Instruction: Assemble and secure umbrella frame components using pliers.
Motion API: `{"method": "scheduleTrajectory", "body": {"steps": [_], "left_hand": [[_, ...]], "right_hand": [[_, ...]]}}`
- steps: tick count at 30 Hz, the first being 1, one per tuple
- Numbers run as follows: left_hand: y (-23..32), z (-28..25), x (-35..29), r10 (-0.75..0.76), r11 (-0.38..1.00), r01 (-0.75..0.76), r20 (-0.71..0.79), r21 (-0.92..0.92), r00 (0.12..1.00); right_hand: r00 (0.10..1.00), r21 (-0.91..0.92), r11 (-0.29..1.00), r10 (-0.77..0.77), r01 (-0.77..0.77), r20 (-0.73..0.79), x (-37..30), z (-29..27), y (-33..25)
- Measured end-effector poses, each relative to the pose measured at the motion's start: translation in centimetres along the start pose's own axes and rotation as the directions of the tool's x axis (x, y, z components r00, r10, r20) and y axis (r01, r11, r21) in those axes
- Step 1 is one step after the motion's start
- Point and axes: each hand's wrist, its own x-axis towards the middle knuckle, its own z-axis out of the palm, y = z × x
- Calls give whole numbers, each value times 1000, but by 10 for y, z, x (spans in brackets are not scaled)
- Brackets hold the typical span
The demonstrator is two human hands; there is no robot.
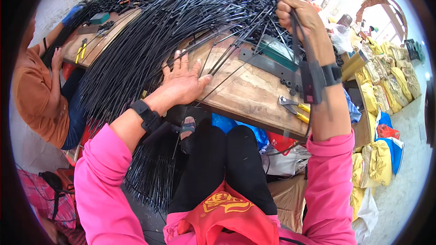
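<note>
A large pile of long, thin black strips (pixel 150 36) covers much of the wooden table (pixel 254 88) and hangs over its front left edge. Fingers spread, my left hand (pixel 184 80) rests palm down at the pile's right border, beside a few loose strips on the wood. My right hand (pixel 300 16) is raised at the far right, its fist closed round several of the black strips. Their lower ends dangle past my wrist, slightly blurred. Beneath that hand lie a green rectangular block (pixel 277 54) and a flat grey metal bar (pixel 269 66).
Yellow-handled pliers (pixel 295 108) lie near the table's right front edge. At left sits a person in an orange shirt (pixel 38 95), a blue-gloved hand at the pile; another pair of pliers (pixel 81 50) lies nearby. Yellow sacks (pixel 381 163) are stacked along the right wall.
</note>
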Motion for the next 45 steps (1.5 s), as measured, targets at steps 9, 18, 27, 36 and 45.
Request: {"method": "scheduleTrajectory", "body": {"steps": [9, 18, 27, 36, 45], "left_hand": [[21, -42, -14, 73, 997, -73, -138, 6, 988], [11, -62, 37, 166, 904, -367, -610, -221, 775], [49, -52, 52, 458, 866, -498, -330, -47, 826], [51, -13, 45, 491, 870, -476, -323, 129, 809], [44, 6, 55, 391, 901, -433, -436, 2, 811]], "right_hand": [[987, 48, 991, 130, -126, -95, 2, -2, 2], [979, -54, 997, 40, -52, -201, -24, 3, 18], [989, 20, 998, 69, -67, -130, -39, -7, 23], [977, -57, 996, 48, -61, -207, -70, 5, 39], [954, 36, 985, 175, -171, -244, -104, -3, 67]]}}
